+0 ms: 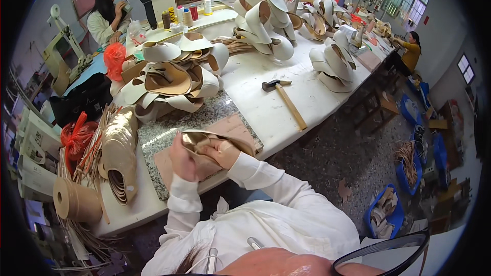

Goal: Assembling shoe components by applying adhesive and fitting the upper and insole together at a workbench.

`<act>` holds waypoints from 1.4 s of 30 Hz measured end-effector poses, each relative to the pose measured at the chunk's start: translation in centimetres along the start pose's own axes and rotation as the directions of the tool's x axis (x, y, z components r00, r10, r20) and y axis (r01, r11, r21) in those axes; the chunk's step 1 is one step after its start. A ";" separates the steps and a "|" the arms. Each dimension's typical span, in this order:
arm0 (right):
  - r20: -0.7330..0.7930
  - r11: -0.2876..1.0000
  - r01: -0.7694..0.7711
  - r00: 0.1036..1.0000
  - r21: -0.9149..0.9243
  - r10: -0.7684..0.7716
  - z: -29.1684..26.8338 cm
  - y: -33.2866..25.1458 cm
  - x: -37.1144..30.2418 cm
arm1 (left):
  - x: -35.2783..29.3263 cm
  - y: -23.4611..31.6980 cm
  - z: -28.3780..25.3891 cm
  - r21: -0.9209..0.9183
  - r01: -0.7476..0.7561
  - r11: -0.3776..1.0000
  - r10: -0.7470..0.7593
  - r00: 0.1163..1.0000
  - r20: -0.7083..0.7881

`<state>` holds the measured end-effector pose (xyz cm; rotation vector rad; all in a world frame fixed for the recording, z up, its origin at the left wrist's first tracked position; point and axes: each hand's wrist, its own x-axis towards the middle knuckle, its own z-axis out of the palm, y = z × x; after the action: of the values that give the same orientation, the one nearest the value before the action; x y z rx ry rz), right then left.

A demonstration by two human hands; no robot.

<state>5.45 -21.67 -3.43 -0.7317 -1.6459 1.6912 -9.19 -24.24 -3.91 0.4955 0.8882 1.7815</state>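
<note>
Both my hands are on a curved shoe upper (193, 139) with a shiny gold surface, pale edge and tan side. My left hand (183, 160) grips its left end, fingers partly blurred. My right hand (222, 153) is closed on the middle, fingers tucked into the curve. Under the upper lies a pinkish-brown board (236, 127) on a speckled granite slab (221, 106). A hammer (290, 106) with a wooden handle rests on the white table (250, 79), right of the slab and apart from my hands.
White shoe uppers (174, 79) are heaped behind the slab; more stacks (332, 64) stand farther right. Left are nested gold-beige pieces (120, 143), a brown roll (76, 199) and a red bag (81, 135). Blue baskets (386, 212) stand on the floor; people sit farther off.
</note>
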 end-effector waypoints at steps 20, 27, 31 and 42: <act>0.166 0.585 -0.199 0.980 0.787 0.110 -4.4 -7.0 0.7 | -3.9 7.2 -1.5 0.445 -0.083 0.892 -0.224 0.773 0.593; 0.248 0.980 -0.063 0.969 0.190 0.015 -3.1 -7.8 0.2 | -6.1 5.6 -0.2 0.267 -0.127 0.955 0.043 0.953 0.299; 0.223 0.953 -0.054 0.975 0.298 -0.014 -2.1 -7.2 -0.4 | -6.5 3.7 -0.9 -0.033 0.034 0.999 -0.032 0.998 0.063; 0.555 0.523 0.719 0.691 -0.458 -0.464 -0.2 -7.2 0.6 | -6.4 3.8 -5.3 0.198 -0.027 0.980 0.008 0.995 0.097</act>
<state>5.79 -21.13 3.78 -0.0366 -2.4430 0.7265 -12.73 -32.66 -3.88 0.7140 1.0022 1.6783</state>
